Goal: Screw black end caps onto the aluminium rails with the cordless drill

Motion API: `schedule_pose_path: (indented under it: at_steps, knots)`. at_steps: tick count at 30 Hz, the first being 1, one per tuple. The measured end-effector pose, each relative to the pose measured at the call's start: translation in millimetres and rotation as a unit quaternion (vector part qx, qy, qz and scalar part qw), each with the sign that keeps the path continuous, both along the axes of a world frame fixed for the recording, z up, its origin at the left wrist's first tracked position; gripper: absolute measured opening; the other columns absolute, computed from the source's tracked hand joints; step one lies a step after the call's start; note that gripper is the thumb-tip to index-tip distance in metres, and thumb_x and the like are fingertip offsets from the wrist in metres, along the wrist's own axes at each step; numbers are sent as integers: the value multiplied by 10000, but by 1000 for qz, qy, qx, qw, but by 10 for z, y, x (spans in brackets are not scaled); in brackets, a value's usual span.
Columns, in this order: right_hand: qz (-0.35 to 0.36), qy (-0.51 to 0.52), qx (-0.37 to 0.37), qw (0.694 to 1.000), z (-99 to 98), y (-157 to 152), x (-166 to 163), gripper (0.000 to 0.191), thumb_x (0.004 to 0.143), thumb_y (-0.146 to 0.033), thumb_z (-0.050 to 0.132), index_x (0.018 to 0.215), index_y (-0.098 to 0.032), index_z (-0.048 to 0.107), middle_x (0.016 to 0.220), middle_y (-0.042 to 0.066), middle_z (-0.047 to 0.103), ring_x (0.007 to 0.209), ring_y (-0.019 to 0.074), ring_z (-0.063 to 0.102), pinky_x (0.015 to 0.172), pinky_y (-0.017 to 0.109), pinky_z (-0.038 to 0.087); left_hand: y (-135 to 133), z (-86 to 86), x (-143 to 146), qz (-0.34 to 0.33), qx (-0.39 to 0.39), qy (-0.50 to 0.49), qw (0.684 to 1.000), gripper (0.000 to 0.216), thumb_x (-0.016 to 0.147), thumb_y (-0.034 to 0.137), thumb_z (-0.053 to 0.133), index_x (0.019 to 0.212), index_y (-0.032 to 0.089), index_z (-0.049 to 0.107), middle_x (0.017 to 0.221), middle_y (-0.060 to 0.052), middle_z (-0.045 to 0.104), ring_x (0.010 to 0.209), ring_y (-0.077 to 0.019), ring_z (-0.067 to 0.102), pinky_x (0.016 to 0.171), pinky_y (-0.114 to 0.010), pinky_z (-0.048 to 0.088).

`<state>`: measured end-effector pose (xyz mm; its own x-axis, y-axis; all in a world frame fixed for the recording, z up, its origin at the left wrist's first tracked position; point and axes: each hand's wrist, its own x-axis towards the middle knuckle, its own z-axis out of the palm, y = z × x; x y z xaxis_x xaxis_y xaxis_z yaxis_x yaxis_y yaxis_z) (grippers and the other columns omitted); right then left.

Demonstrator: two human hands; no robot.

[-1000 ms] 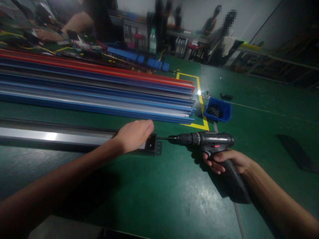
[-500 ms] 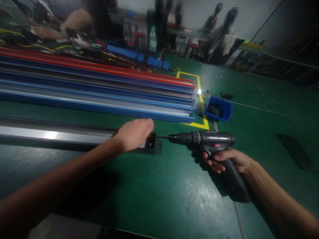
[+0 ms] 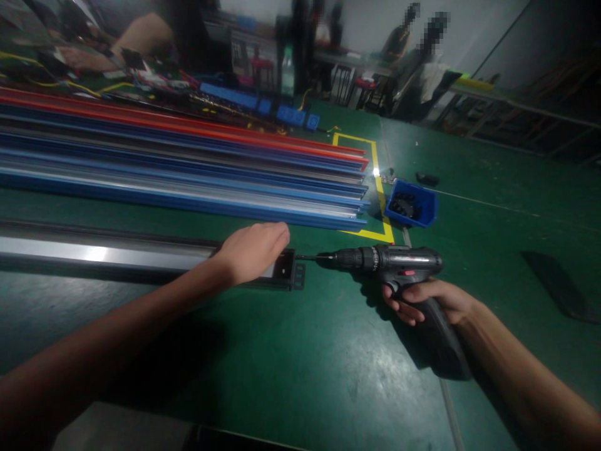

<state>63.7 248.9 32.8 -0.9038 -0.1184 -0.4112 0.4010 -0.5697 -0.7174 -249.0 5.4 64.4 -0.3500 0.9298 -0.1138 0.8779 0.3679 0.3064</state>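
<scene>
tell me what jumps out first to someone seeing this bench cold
At centre, the right hand grips a black cordless drill, its bit meeting the end cap of a long dark rail that the left hand rests on. Behind, a stack of blue and red profiles spans the green table, with a small blue bin at its right end.

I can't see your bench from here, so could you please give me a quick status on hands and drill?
Left hand pressing down the black rail near its end. Right hand gripping the drill, bit at the rail's end cap. Nothing between them.
</scene>
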Motion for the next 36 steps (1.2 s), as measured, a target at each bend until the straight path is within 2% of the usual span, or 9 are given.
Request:
schedule_pose_path:
  at_steps: [7, 27, 36]
  knots:
    - [2, 9, -9, 1000, -6, -4, -12, 261, 865, -146, 693, 1108, -67, 746, 934, 116, 729, 565, 81, 613, 622, 225, 569, 3, -5, -1, -6, 1, 10, 1000, 404, 1054, 392, 245, 1038, 225, 613, 1031, -63, 734, 907, -248, 682, 713, -349, 442]
    - [0, 18, 2, 1000, 18, -11, -33, 262, 841, -120, 650, 1077, -46, 735, 886, 103, 710, 544, 79, 602, 598, 219, 566, 7, 7, 17, 0, -12, 11, 1000, 406, 1038, 360, 234, 1107, 224, 611, 1093, -82, 742, 991, -276, 693, 808, -391, 485]
    - [-7, 19, 3, 1000, 24, -24, -42, 242, 838, -129, 671, 1055, -49, 742, 846, 83, 702, 525, 72, 580, 593, 227, 564, 11, 13, 18, -3, -11, 8, 1000, 434, 1042, 372, 218, 1086, 216, 621, 1075, -88, 741, 975, -279, 698, 796, -394, 485]
